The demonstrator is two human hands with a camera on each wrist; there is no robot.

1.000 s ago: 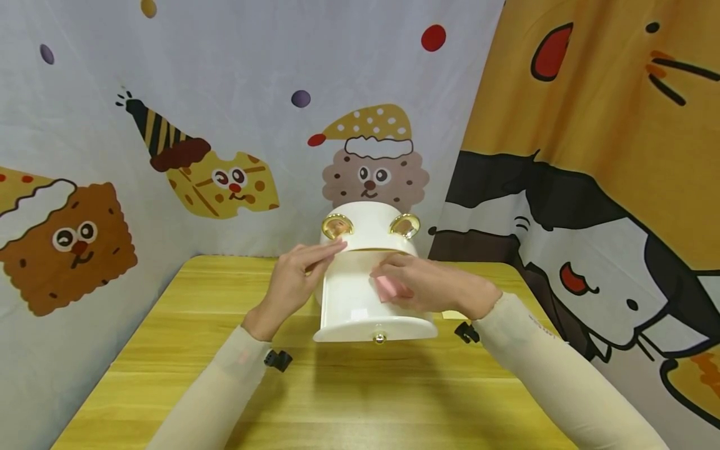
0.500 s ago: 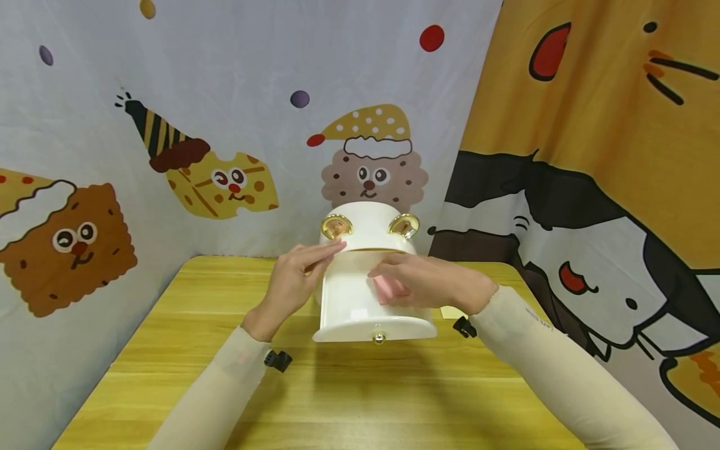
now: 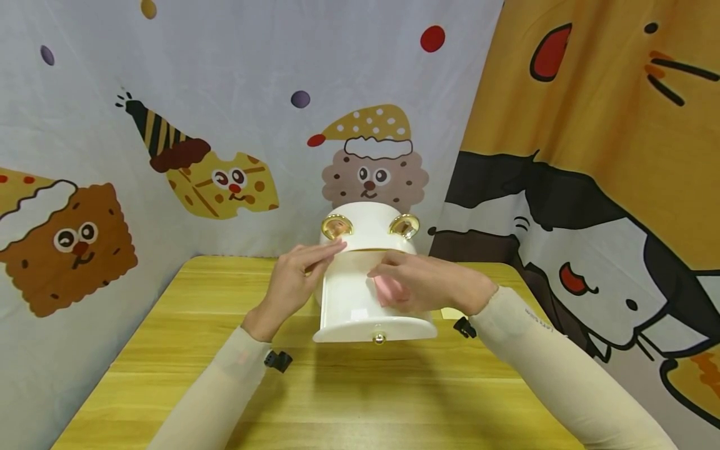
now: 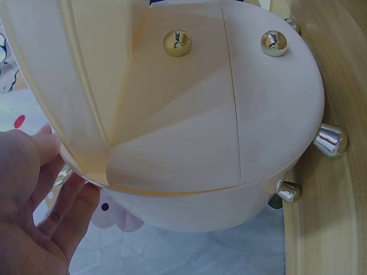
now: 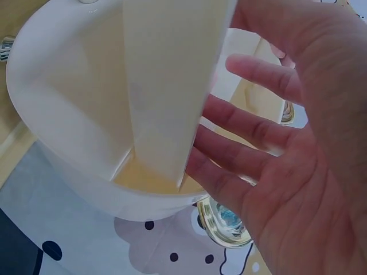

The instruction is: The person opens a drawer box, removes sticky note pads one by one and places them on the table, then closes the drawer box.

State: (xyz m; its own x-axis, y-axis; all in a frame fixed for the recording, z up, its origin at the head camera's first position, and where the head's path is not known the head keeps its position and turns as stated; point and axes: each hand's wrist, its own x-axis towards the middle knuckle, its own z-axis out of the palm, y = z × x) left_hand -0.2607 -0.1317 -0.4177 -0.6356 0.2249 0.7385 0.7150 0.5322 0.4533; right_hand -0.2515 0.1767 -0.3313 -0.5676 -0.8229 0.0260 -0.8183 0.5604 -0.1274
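White container (image 3: 349,290) taken as landmark; it stands on the table (image 3: 225,300), and I place everything from it.

Pink piece (image 3: 390,291): over the right part of the container's open front, behind the ledge that carries the gold knob (image 3: 379,339). Right hand (image 3: 424,281) has its fingers bent round it, so I log a grip; thumb contact is hidden from me. In the right wrist view a pale slab (image 5: 166,97) sits at the fingertips; I cannot tell whether it is the pink piece or part of the container.

Left hand (image 3: 295,272): fingers near straight, tips against the container's upper edge just below its left gold ear (image 3: 337,226). No closed grasp seen; I read it as steadying.

Handling, my estimate. Pink piece: light, probably soft or thin-walled, likely to crease under a hard squeeze. I would take it by its upper end with a light pinch, keeping the end nearest the ledge free. Container: glossy, stiff, likely moulded plastic; slick under dry fingers and perhaps light enough to skid on its metal feet (image 4: 331,140). I would brace it low on the body rather than by the ears or knob, which look like the weaker, scratch-prone parts.

Also noted: a pale yellow slip (image 3: 452,314) on the table, right of the container.
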